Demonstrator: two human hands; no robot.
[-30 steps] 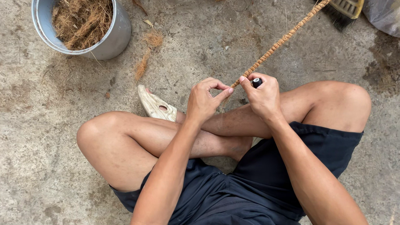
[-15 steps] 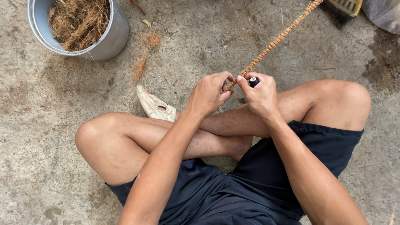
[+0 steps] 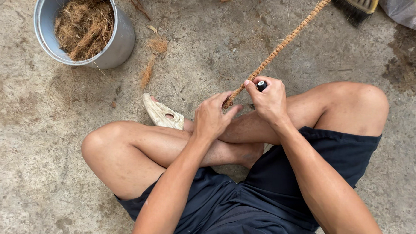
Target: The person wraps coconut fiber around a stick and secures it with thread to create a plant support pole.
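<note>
Seated cross-legged on a rough concrete floor (image 3: 27,138), in dark blue shorts (image 3: 269,202). Twisted coir rope (image 3: 284,41) ran taut and diagonal from the upper right of the view down to the hands, its frayed lower end just above the crossed shins.

Left hand (image 3: 211,118): fingers loosely curled, fingertips closed lightly about the rope's frayed end, thumb extended toward the right hand. Grip narrow, pinching rather than clenched.

Right hand (image 3: 269,100): closed in a fist around a small dark cylindrical object (image 3: 261,85), only its rounded top visible above the thumb and forefinger. Positioned just beside the rope, touching it at the thumb side. Kind of object could not be told.

Pale sandal (image 3: 162,113) worn on one foot, projecting beside the left knee.

Grey metal bucket (image 3: 123,38) stood at upper left, well apart from the hands, filled with loose brown coir fibre (image 3: 82,25). Two small tufts of fibre (image 3: 152,59) lay on the floor between bucket and sandal.

Brush head (image 3: 357,6) and a plastic bag (image 3: 407,13) partly visible at the upper right edge, near the rope's far end.
</note>
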